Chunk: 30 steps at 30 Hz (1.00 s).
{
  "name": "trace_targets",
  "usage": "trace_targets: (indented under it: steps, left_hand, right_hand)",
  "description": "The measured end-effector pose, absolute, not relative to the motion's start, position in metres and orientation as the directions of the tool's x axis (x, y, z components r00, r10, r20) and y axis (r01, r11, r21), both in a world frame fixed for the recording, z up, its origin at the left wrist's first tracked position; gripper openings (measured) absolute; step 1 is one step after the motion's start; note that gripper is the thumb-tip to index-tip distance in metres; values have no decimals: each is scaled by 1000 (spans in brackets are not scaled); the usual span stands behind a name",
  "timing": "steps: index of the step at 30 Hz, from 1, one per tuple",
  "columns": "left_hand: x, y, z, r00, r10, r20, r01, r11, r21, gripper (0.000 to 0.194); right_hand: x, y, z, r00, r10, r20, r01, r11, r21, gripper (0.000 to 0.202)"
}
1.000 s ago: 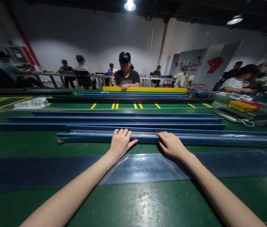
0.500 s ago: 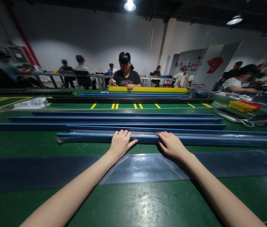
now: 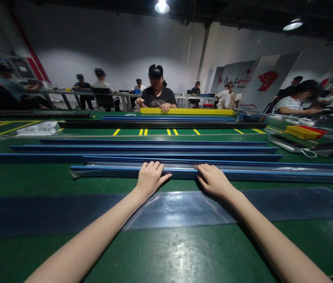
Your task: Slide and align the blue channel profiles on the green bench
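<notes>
A long blue channel strip (image 3: 272,173) lies across the green table (image 3: 169,255), nearest of several parallel blue strips. My left hand (image 3: 150,179) grips it from the near side, fingers curled over its top edge and thumb out to the right. My right hand (image 3: 213,180) holds the same strip a little to the right, fingers over its upper edge. A flat dark blue film sheet (image 3: 178,208) stretches left to right on the table under my wrists.
More blue strips (image 3: 143,149) lie behind the held one. A person sits opposite with a hand on a yellow strip (image 3: 190,111). Yellow and red trays (image 3: 303,131) and dark tools (image 3: 287,144) stand at the right. Other people sit at tables behind.
My hands and the blue strip have not moved. The person opposite has slid the yellow strip slightly to the right.
</notes>
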<state>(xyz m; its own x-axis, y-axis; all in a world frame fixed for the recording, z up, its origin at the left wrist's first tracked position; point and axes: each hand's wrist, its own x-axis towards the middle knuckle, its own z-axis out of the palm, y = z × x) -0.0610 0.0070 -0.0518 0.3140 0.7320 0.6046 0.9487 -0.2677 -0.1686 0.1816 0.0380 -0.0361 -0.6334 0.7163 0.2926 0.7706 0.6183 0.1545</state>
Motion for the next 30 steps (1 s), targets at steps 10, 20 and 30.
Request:
trace_targets:
  steps: [10,20,30]
  left_hand:
    - [-61,8,-52,316,745,587,948,-273,-163,36]
    - [-60,8,-52,302,764,570,952,-276,-134,37]
    - [-60,8,-51,294,775,559,955,-269,-128,37]
  right_hand:
    - [182,38,-36,-632,720,287,772,618,150,28]
    - [182,38,-35,-636,717,286,768,626,138,27]
    - [170,33,-35,-654,673,346,746,650,145,25]
